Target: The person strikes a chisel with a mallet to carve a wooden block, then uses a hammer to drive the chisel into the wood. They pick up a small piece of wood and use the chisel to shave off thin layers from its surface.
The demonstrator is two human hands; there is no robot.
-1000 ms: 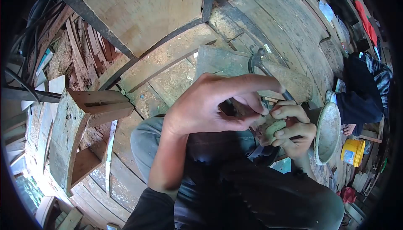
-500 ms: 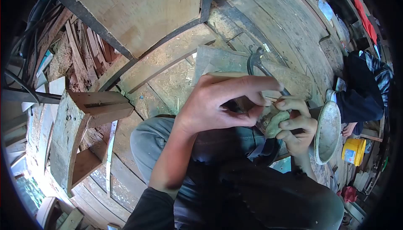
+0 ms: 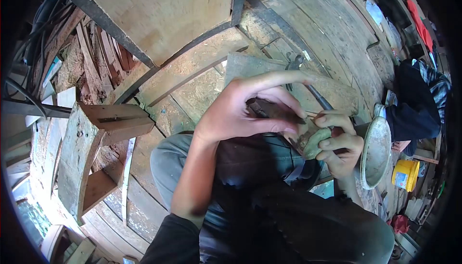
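My left hand [image 3: 231, 107] curves around a brown, worn-looking piece [image 3: 301, 131], thumb along its near side and index finger stretched out above it. What this piece is I cannot make out, since fingers cover much of it. My right hand [image 3: 342, 143] is closed, its bent fingers and thumb gripping a pale greenish-grey lump [image 3: 315, 144] against the right end of the brown piece. Both hands are above my lap. Just beyond them a hammer [image 3: 317, 95] with a dark handle lies on a board [image 3: 344, 93].
A whitish basin [image 3: 377, 153] stands right of my right hand, with a yellow bucket [image 3: 405, 174] farther right. Another person in dark clothes [image 3: 414, 103] sits at the right. A wooden stool-like frame [image 3: 79, 158] is at the left, and a plywood panel [image 3: 163, 13] is ahead.
My left fingers have spread from a pinch, the index finger straightening out to the right, and more of the brown piece shows. The right hand stays in nearly the same place.
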